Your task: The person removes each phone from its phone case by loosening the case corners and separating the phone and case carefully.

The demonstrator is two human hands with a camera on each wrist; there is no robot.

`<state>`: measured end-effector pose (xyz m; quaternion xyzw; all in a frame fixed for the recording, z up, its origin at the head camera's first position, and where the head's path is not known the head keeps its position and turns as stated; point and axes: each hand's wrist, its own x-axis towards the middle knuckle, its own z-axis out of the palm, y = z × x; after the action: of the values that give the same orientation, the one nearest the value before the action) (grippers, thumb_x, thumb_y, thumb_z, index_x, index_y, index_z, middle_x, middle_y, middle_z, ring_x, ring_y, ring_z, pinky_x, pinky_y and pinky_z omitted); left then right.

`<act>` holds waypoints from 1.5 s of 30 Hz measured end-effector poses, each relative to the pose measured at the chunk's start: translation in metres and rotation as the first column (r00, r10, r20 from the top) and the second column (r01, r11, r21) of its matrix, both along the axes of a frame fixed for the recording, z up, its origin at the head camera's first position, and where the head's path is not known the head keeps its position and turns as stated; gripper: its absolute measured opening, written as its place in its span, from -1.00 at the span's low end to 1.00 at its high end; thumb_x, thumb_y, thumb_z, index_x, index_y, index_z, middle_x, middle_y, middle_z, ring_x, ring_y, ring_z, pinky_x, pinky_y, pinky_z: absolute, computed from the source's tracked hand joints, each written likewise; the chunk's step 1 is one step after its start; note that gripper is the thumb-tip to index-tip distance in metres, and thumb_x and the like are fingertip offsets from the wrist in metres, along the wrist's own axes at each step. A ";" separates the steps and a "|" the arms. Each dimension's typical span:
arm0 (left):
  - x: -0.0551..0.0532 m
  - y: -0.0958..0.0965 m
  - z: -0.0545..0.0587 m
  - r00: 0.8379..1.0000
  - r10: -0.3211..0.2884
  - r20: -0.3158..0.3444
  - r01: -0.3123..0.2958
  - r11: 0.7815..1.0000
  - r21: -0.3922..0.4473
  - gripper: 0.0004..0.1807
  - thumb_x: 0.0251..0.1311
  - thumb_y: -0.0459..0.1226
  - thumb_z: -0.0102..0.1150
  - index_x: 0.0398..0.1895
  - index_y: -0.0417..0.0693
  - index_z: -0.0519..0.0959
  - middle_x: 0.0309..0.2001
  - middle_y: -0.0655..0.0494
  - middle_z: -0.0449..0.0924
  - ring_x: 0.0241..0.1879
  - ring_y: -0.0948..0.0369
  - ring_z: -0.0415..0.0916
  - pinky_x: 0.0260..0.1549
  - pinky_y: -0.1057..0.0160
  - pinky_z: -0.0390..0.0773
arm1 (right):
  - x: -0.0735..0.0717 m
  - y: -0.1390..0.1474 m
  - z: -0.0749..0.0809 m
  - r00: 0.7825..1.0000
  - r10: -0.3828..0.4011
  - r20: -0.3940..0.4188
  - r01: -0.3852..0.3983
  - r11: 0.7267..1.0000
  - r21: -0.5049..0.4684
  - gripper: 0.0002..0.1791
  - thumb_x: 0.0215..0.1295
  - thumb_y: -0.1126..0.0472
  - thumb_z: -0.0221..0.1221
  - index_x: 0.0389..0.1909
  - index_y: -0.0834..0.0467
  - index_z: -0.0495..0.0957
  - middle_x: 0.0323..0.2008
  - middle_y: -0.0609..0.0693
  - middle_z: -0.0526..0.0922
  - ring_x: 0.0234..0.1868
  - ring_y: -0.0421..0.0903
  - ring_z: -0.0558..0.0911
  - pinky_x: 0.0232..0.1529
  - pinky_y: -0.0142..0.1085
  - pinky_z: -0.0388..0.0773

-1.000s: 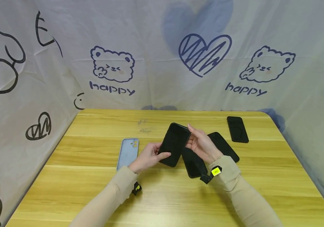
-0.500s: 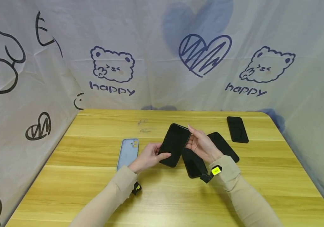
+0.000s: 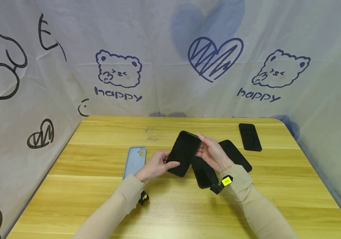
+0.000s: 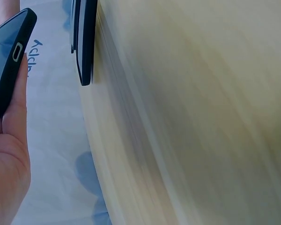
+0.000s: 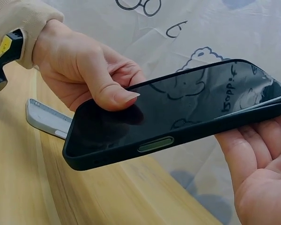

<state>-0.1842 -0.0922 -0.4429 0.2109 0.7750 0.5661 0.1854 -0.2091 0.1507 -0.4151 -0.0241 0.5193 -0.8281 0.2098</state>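
Note:
A black-screened phone (image 3: 185,149) in a dark phone case (image 5: 107,160) is held above the table, tilted, between both hands. My left hand (image 3: 155,164) grips its near left side, thumb lying on the glass and fingers underneath. At the far right corner, my right hand (image 3: 213,154) holds the edge, thumb at the top and fingers curled below. In the right wrist view, the screen's edge stands slightly proud of the case rim at the end by the right hand. A long side cutout shows in the case. A light blue phone case (image 3: 134,161) lies beside the left hand.
On the wooden table (image 3: 182,212), one black phone (image 3: 203,174) lies partly under the right hand and a second dark phone-shaped slab (image 3: 236,155) beside it. Another black phone (image 3: 250,136) lies at the back right. A printed cloth (image 3: 170,66) hangs behind the table.

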 end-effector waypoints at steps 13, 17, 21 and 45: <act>-0.005 -0.004 -0.002 0.999 -0.036 -0.022 0.035 0.999 -0.026 -0.64 0.37 -0.29 0.23 0.19 -0.18 0.60 -0.05 -0.19 0.75 -0.19 0.17 0.74 -0.19 0.29 0.60 | -0.002 0.003 -0.002 0.995 0.103 -0.008 -0.103 0.985 -0.135 -0.55 0.58 -0.03 0.00 -0.50 0.03 0.64 -0.44 -0.09 0.80 -0.31 -0.20 0.75 -0.18 -0.28 0.66; -0.005 -0.005 -0.001 0.999 -0.041 -0.034 0.040 0.999 -0.032 -0.67 0.37 -0.29 0.24 0.15 -0.19 0.62 -0.09 -0.19 0.75 -0.27 0.25 0.71 -0.27 0.32 0.52 | -0.002 0.003 -0.003 0.994 0.112 -0.005 -0.112 0.981 -0.156 -0.58 0.57 -0.04 0.01 -0.44 0.04 0.66 -0.42 -0.09 0.81 -0.31 -0.20 0.76 -0.20 -0.29 0.66; -0.004 -0.004 0.000 0.998 -0.044 -0.033 0.043 0.999 -0.026 -0.68 0.36 -0.29 0.25 0.13 -0.19 0.63 -0.11 -0.19 0.75 -0.30 0.26 0.69 -0.32 0.33 0.47 | -0.001 0.003 -0.002 0.994 0.106 -0.001 -0.105 0.981 -0.161 -0.58 0.54 -0.06 0.04 -0.49 0.02 0.61 -0.44 -0.11 0.80 -0.35 -0.21 0.74 -0.24 -0.31 0.63; -0.002 0.001 0.005 0.966 -0.187 0.177 0.166 0.978 0.127 -0.61 0.51 -0.25 0.04 0.26 -0.31 0.50 -0.01 -0.14 0.72 -0.10 0.28 0.70 0.05 0.19 0.65 | -0.004 -0.003 0.001 0.997 -0.077 -0.002 0.077 0.996 0.042 -0.39 0.52 -0.12 0.03 -0.79 0.02 0.43 -0.72 -0.20 0.52 -0.63 -0.29 0.53 -0.47 -0.45 0.42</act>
<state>-0.1866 -0.0917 -0.4382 0.2347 0.6994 0.6071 0.2953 -0.2133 0.1478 -0.4142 -0.0001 0.5371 -0.8245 0.1781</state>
